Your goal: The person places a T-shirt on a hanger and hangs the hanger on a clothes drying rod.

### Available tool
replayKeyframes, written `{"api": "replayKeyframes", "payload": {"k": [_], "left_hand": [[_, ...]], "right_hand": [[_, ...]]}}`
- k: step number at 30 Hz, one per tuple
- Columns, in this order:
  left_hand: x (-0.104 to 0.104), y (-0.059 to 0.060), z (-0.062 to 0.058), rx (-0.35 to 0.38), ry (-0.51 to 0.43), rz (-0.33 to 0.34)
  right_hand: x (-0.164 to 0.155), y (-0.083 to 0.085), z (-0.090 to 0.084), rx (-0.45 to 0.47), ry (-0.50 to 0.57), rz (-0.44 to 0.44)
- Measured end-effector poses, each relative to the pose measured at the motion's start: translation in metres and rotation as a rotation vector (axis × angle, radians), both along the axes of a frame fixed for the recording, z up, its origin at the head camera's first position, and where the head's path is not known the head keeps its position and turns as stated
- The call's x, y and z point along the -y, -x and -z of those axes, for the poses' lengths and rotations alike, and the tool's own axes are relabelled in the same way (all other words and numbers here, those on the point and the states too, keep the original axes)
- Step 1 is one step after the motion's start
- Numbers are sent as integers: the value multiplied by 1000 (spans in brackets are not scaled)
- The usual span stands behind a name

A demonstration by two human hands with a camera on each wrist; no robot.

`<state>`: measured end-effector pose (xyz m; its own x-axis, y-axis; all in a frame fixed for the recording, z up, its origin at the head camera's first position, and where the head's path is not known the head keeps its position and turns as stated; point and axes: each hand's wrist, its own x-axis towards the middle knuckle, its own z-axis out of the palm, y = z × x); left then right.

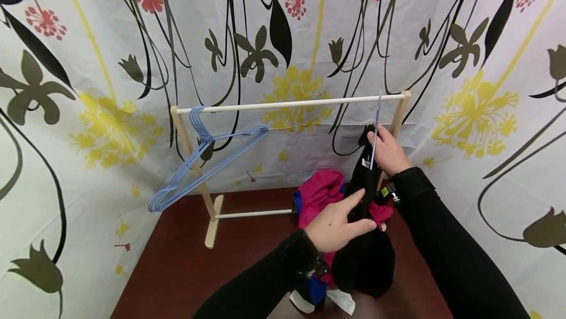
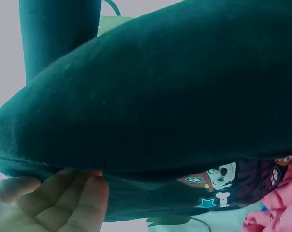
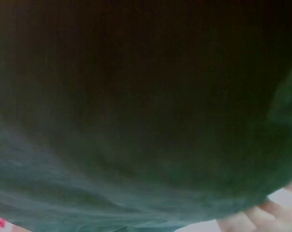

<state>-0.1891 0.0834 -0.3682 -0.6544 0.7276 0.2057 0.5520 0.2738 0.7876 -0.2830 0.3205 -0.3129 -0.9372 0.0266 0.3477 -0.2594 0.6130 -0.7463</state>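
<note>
My right hand [image 1: 389, 151] grips a blue hanger [image 1: 376, 134] with the top of a black garment [image 1: 367, 240] at the rack's [image 1: 292, 104] right end, while my left hand [image 1: 338, 223] pinches the garment lower, above the clothes pile [image 1: 320, 196] on the tabletop [image 1: 185, 260].

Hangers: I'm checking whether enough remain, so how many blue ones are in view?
About 5: roughly four bunched hangers on the rail's left end, overlapping so the count is uncertain, plus one hanger in the right hand with the black garment.
</note>
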Motion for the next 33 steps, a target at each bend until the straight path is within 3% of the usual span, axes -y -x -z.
{"api": "replayKeyframes", "payload": {"k": [6, 16, 26, 33], "left_hand": [[-13, 14, -1, 26, -9, -8], [-32, 27, 2, -32, -1, 23], [-39, 35, -3, -6, -35, 10], [-46, 40, 8, 29, 3, 8]], "right_hand": [[-10, 3, 10, 64, 125, -46], [-28, 12, 28, 19, 266, -137], [-27, 18, 17, 14, 194, -116], [-29, 12, 29, 92, 140, -97]]}}
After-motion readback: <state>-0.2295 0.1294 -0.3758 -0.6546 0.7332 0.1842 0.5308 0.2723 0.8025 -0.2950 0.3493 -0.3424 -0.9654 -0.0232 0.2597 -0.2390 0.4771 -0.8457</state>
